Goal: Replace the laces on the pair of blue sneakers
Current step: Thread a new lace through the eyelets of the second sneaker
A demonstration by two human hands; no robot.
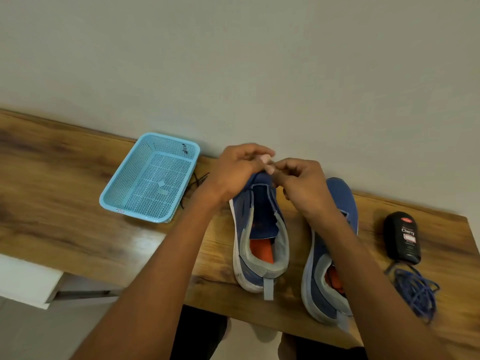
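Both forearms reach forward — left hand [235,171] and right hand [302,187] fingers curled, seemingly pinching left sneaker [261,229] tongue.

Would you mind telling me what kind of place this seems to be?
Probably a plain indoor room, perhaps at home: a wooden table against a bare wall, holding blue sneakers and a plastic basket.

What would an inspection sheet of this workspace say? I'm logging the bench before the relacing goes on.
Surface: wooden table against a plain wall.
Job's things: two blue sneakers, left sneaker and right sneaker, heels toward the person; blue lace bundle at right; black lace beside the basket.
Clutter: light blue mesh basket; black bottle.
Hands: left hand and right hand meet above the left sneaker's toe end; what they pinch cannot be told.
Cables: nothing seen.
Surroundings: pale floor.
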